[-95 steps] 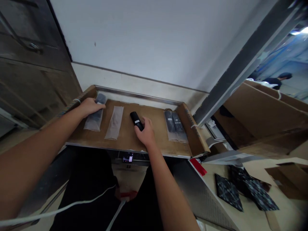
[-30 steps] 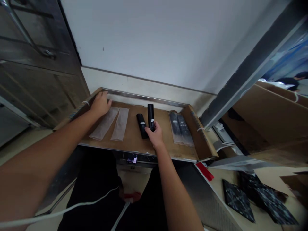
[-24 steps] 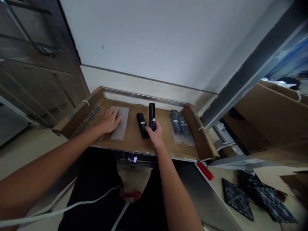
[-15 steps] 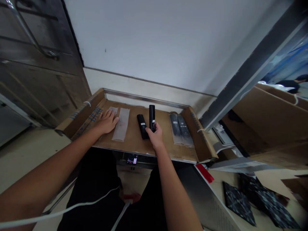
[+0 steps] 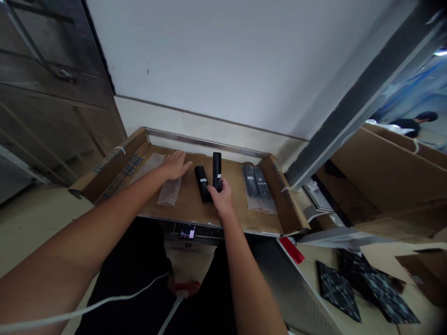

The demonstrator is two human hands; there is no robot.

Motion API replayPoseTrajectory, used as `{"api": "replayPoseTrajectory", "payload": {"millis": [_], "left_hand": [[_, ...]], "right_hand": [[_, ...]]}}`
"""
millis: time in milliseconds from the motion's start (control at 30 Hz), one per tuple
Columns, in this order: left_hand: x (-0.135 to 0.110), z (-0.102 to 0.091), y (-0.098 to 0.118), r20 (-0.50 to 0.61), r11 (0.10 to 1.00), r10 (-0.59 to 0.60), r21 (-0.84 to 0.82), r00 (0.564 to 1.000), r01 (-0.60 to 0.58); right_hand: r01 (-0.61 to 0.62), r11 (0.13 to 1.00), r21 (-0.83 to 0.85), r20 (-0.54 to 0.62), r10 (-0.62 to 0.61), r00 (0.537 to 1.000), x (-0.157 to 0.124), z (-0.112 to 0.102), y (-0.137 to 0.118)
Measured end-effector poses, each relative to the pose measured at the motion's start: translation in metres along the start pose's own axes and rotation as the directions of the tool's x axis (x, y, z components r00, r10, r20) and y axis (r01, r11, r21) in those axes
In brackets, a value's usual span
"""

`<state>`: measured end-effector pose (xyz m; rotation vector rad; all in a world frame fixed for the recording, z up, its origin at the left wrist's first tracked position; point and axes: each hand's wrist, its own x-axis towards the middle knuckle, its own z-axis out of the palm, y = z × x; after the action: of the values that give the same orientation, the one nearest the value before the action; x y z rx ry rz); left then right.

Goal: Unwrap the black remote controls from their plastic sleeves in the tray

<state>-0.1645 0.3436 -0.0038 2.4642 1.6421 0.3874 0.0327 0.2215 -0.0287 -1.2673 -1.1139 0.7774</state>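
My right hand (image 5: 219, 197) grips a slim black remote (image 5: 217, 170) by its near end, the far end raised above the cardboard work surface (image 5: 230, 204). A second black remote (image 5: 201, 183) lies flat just left of it. My left hand (image 5: 175, 165) hovers with fingers spread over the far end of a clear plastic sleeve (image 5: 170, 191); whether it touches the sleeve I cannot tell. Another clear sleeve (image 5: 146, 166) lies further left, partly under my forearm.
Two bagged remotes (image 5: 257, 188) lie at the right of the cardboard tray, beside its raised flap (image 5: 286, 195). A metal post (image 5: 352, 100) slants up at right. Dark patterned panels (image 5: 352, 288) lie on the lower-right table. A person sits far right (image 5: 408, 123). A white cable (image 5: 87, 307) crosses my lap.
My left hand has moved right, from the left sleeve across to the far end of the second sleeve, closer to the remotes. My right hand still holds the remote raised.
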Motion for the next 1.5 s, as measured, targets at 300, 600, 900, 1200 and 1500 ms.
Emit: {"api": "replayPoseTrajectory", "payload": {"millis": [300,600,900,1200,1500], "left_hand": [[-0.022,0.023,-0.009,-0.043,0.995,-0.044,0.085,0.998,0.048],[-0.053,-0.006,0.010,-0.120,0.996,0.074,0.055,0.990,-0.068],[-0.082,-0.017,0.018,-0.226,0.985,0.057,-0.146,0.972,-0.092],[-0.151,-0.053,0.018,0.089,0.957,0.253,0.119,0.963,-0.263],[-0.146,-0.045,-0.002,-0.014,0.832,0.382,0.439,0.924,-0.338]], "right_hand": [[-0.007,1.000,0.030,0.002,0.007,1.000,0.001,0.000,0.000],[0.000,1.000,0.017,-0.010,0.000,1.000,0.001,0.000,0.000],[0.006,1.000,0.020,-0.019,-0.006,1.000,0.001,-0.001,0.002],[-0.002,1.000,0.019,-0.033,0.002,0.999,0.002,-0.001,0.004],[-0.007,1.000,0.023,-0.041,0.008,0.999,0.001,0.000,0.003]]}}
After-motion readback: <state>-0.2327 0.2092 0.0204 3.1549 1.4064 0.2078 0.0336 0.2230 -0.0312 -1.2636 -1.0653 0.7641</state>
